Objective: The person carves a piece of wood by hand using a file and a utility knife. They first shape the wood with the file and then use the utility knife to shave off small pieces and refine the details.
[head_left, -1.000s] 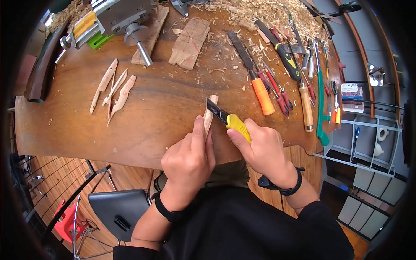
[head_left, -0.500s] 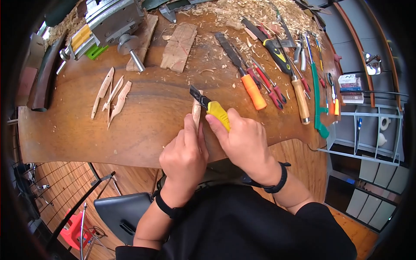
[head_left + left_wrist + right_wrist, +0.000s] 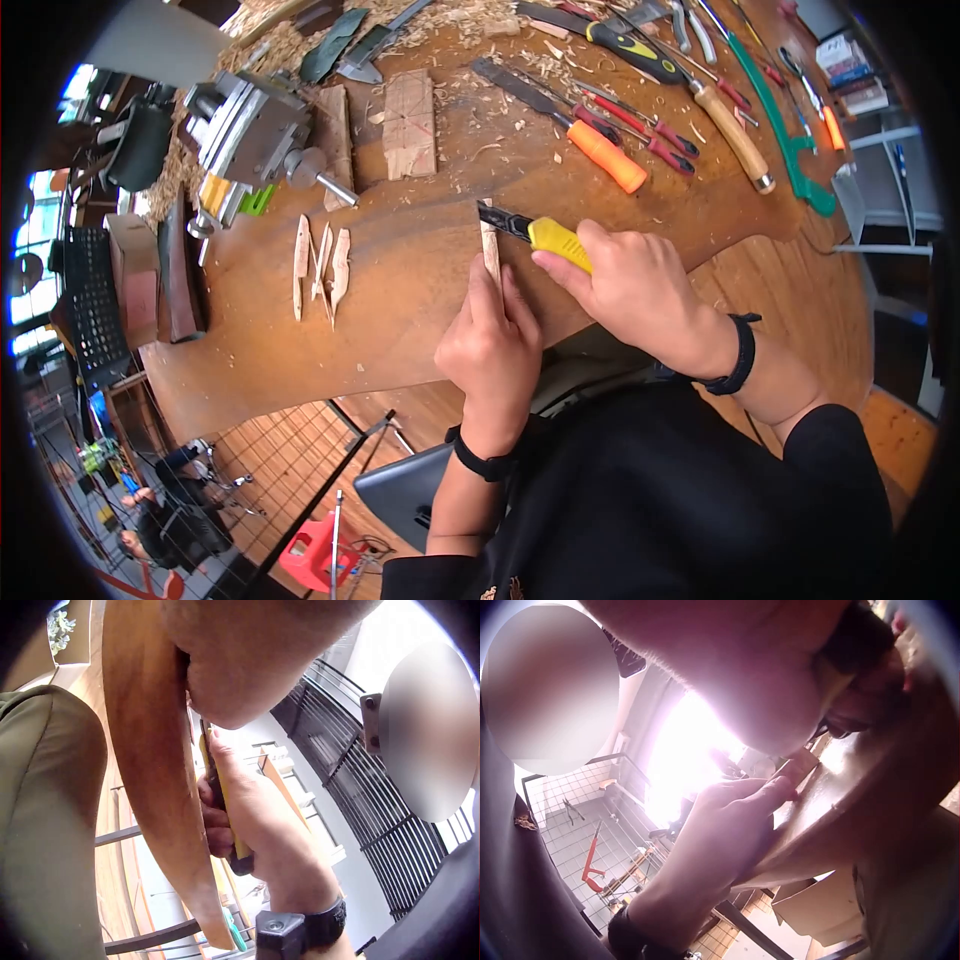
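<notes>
In the head view my left hand (image 3: 490,345) grips a narrow strip of wood (image 3: 489,245), its far end pointing away from me over the table (image 3: 400,320). My right hand (image 3: 645,285) is wrapped around a yellow utility knife (image 3: 562,243), thumb along the handle. The dark blade lies across the strip near its far end. In the left wrist view, the right hand (image 3: 259,817) shows with fingers curled round the knife handle (image 3: 238,840). From the right wrist, the left hand (image 3: 727,817) pinches the strip, with much of the knife hidden.
Several carved wooden pieces (image 3: 341,265) lie to the left. Behind them stand a metal vise (image 3: 255,130) and a marked board (image 3: 410,125). An orange-handled chisel (image 3: 607,157), a green-handled saw (image 3: 800,170) and other tools lie at the right, near wood shavings. A person (image 3: 175,520) is at lower left.
The head view has swung to the left, so the table appears turned and more of the room's left side shows. Both hands keep their grips, with the blade still at the strip's far end.
</notes>
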The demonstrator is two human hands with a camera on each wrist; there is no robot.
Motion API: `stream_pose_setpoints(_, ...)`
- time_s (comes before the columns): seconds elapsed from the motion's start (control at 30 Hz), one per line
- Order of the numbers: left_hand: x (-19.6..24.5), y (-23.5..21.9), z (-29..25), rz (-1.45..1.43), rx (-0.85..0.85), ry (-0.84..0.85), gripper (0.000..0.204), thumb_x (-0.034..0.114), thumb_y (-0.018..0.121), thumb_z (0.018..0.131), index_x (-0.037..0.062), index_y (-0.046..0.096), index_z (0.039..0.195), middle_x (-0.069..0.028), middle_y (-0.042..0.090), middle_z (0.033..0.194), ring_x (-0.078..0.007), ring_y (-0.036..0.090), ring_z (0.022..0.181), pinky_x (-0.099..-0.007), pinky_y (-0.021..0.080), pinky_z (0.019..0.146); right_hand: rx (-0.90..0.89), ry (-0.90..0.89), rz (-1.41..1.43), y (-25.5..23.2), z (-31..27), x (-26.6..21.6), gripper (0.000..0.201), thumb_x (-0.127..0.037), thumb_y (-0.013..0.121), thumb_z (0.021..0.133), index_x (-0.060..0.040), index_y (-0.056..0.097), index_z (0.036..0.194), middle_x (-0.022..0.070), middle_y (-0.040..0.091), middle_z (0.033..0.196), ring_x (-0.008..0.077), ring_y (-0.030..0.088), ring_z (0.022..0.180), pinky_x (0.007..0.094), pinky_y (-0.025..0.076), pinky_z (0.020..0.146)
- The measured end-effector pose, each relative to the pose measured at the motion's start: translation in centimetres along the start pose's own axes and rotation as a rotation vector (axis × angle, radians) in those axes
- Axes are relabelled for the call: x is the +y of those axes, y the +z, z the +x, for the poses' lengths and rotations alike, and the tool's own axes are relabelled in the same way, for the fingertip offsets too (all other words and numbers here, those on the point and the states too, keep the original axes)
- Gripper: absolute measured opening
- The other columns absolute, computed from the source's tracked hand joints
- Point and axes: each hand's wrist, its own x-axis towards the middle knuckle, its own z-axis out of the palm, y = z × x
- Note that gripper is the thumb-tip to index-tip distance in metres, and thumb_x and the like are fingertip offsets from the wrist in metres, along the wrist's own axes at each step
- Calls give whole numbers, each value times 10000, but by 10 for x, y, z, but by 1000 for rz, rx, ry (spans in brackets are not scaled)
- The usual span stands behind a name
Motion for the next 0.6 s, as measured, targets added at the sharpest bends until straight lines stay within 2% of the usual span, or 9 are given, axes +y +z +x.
stream_pose_setpoints(0.17,0,1,-6,41,-12,64,264,136,699,960,-17,697,1176,-144,695,705,-286,669,534,-368,514,492,92,68,46,7,25,-2,537,-511,619,997,-19,629,784,196,637,580,390,691,571,462,566,524)
stream_pose_setpoints(0.27,-2,1,-7,-9,-22,23,278,134,693,966,-20,697,1198,-142,689,697,-285,667,534,-366,509,494,120,-3,84,6,25,1,521,-487,639,995,-18,589,773,213,614,583,428,650,564,500,516,503)
stream_pose_setpoints(0.37,1,1,-5,-67,-19,-9,305,124,683,974,-24,693,1241,-127,674,681,-274,645,520,-363,491,490,4,37,146,-6,14,9,516,-484,639,996,-15,590,785,207,597,572,431,637,556,504,506,516)
stream_pose_setpoints(0.43,1,0,-4,-99,-3,-1,320,118,677,978,-26,690,1264,-116,662,670,-267,628,509,-362,477,485,-77,-13,179,-13,6,13,551,-512,620,999,-7,627,778,201,622,572,394,674,555,475,543,517)
stream_pose_setpoints(0.6,-1,-2,-5,-121,-39,-7,349,119,700,965,-32,688,1279,-109,621,706,-255,593,563,-368,469,524,-111,-28,157,-18,-6,20,550,-515,626,995,-8,622,781,201,620,573,398,671,558,481,533,513)
